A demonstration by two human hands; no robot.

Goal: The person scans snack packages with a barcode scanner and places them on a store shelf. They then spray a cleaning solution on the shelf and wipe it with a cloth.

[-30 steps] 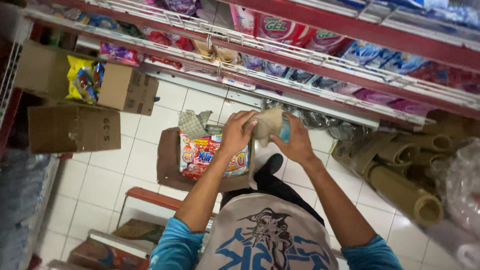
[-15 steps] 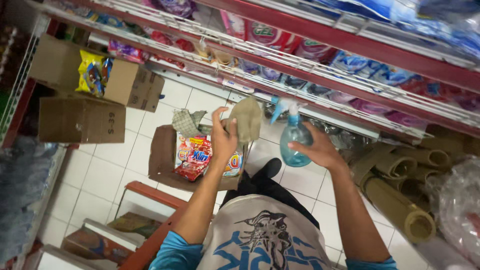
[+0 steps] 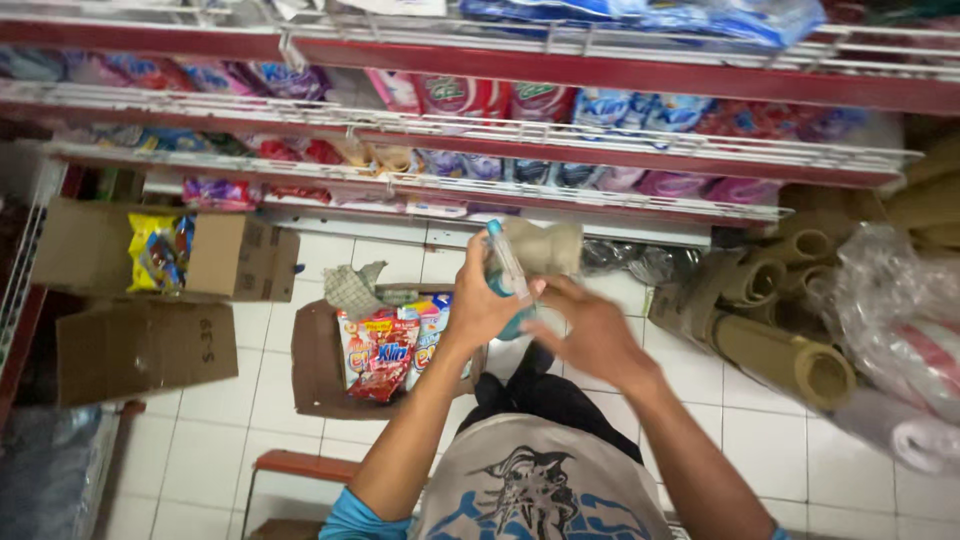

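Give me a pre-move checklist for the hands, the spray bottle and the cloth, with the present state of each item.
1. Left hand has a firm grip on the spray bottle: ok, fingers wrap its body.
2. Bottle upright: not ok, it leans.
3. Cloth held: cannot tell which hand pins it; it sits bunched above the bottle.
4. Right hand free: cannot tell, it is motion-blurred beside the bottle.
5. Floor below free of things: not ok, an open box of packets lies under the hands.
6. Shelf rail apart from the hands: ok, it lies beyond them.
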